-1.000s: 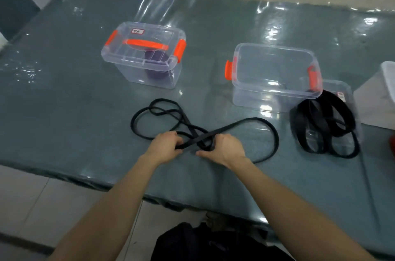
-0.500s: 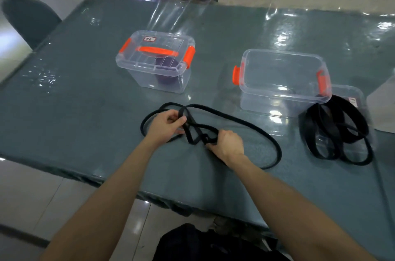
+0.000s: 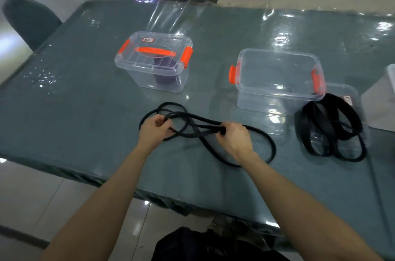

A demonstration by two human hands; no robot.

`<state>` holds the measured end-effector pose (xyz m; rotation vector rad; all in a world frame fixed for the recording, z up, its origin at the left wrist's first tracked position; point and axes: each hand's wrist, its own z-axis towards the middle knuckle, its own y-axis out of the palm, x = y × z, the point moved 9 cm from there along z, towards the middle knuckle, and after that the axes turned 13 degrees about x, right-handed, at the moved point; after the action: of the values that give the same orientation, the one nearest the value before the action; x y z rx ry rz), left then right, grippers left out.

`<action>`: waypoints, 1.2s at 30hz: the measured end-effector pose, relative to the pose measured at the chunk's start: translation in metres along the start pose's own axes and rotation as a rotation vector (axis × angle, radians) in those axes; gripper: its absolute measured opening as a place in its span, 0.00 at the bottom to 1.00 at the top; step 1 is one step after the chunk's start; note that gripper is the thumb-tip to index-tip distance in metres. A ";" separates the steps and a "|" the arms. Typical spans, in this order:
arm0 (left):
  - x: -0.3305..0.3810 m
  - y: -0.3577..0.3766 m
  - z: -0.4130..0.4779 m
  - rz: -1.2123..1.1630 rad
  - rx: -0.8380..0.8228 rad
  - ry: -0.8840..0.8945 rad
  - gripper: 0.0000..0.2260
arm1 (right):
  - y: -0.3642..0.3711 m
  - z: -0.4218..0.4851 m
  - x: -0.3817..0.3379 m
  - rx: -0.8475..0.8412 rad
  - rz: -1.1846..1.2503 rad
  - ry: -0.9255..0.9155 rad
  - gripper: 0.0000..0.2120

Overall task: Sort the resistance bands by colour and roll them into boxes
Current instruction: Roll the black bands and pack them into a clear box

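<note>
The counter (image 3: 74,100), grey-green under a clear plastic sheet, carries 2 clear boxes with orange latches: a lidded box (image 3: 154,61) on the left and an open box (image 3: 277,83) on the right. Beside the open box, a flat lid (image 3: 352,98) lies under a pile of black bands (image 3: 339,102). A long black band (image 3: 274,149) loops near the front edge.

The grey-green counter (image 3: 70,98) lies under a glossy clear sheet (image 3: 177,11) that crinkles along its far edge. A grey chair (image 3: 30,19) stands at its far left corner on the pale tiled floor (image 3: 27,192). A dark bundle (image 3: 203,245), too dim to make out, sits below the near edge.
</note>
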<state>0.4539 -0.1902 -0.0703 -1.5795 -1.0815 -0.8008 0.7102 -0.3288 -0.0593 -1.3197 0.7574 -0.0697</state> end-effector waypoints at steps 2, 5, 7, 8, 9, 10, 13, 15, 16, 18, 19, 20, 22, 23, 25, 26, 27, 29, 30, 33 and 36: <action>0.003 -0.011 0.011 0.059 0.106 -0.025 0.06 | -0.043 0.010 -0.010 0.061 -0.002 -0.128 0.09; 0.017 -0.005 0.020 0.430 -0.008 -0.005 0.12 | -0.124 0.038 -0.039 0.240 -0.016 -0.343 0.10; 0.052 0.012 0.015 0.613 -0.094 0.154 0.19 | -0.178 0.054 -0.064 0.353 -0.073 -0.490 0.11; 0.079 0.025 0.012 0.566 -0.113 0.271 0.24 | -0.202 0.060 -0.076 0.405 -0.110 -0.556 0.11; 0.111 0.039 0.004 0.453 -0.145 0.387 0.28 | -0.226 0.064 -0.086 0.458 -0.140 -0.610 0.11; 0.144 0.054 -0.005 0.312 -0.192 0.472 0.30 | -0.249 0.066 -0.094 0.510 -0.160 -0.653 0.11; 0.224 0.098 -0.034 0.056 -0.386 0.565 0.37 | -0.307 0.070 -0.107 0.634 -0.180 -0.723 0.11; 0.267 0.124 -0.055 0.005 -0.494 0.608 0.43 | -0.336 0.069 -0.110 0.690 -0.190 -0.756 0.12; 0.285 0.135 -0.065 0.009 -0.532 0.634 0.44 | -0.348 0.068 -0.111 0.716 -0.202 -0.773 0.13; 0.315 0.155 -0.084 0.059 -0.608 0.692 0.36 | -0.374 0.066 -0.115 0.767 -0.218 -0.793 0.15; 0.328 0.161 -0.092 0.099 -0.636 0.720 0.28 | -0.388 0.065 -0.116 0.793 -0.217 -0.796 0.16; 0.342 0.165 -0.099 0.118 -0.655 0.745 0.20 | -0.403 0.064 -0.118 0.822 -0.207 -0.796 0.16; 0.380 0.160 -0.103 -0.004 -0.605 0.739 0.15 | -0.437 0.062 -0.121 0.907 -0.157 -0.776 0.15; 0.402 0.151 -0.100 -0.182 -0.553 0.687 0.13 | -0.454 0.062 -0.121 0.960 -0.113 -0.758 0.14; 0.447 0.126 -0.093 -0.494 -0.466 0.601 0.10 | -0.483 0.066 -0.122 1.027 -0.025 -0.702 0.13; 0.466 0.116 -0.095 -0.500 -0.445 0.634 0.10 | -0.494 0.071 -0.121 1.023 0.014 -0.661 0.13; 0.483 0.109 -0.102 -0.419 -0.448 0.704 0.11 | -0.502 0.077 -0.121 1.010 0.052 -0.622 0.14; 0.506 0.096 -0.112 -0.183 -0.418 0.857 0.17 | -0.518 0.085 -0.118 1.023 0.119 -0.568 0.13; 0.518 0.084 -0.114 -0.186 -0.373 0.889 0.19 | -0.524 0.088 -0.115 1.039 0.142 -0.554 0.12; 0.547 0.067 -0.129 -0.264 -0.384 0.916 0.18 | -0.528 0.096 -0.108 1.046 0.175 -0.513 0.13; 0.551 0.056 -0.134 -0.094 -0.213 1.054 0.11 | -0.519 0.098 -0.100 1.019 0.268 -0.498 0.15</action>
<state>0.7158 -0.1863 0.4356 -0.9981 -0.2934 -1.5948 0.8753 -0.3475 0.4514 -0.2317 0.3561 0.0815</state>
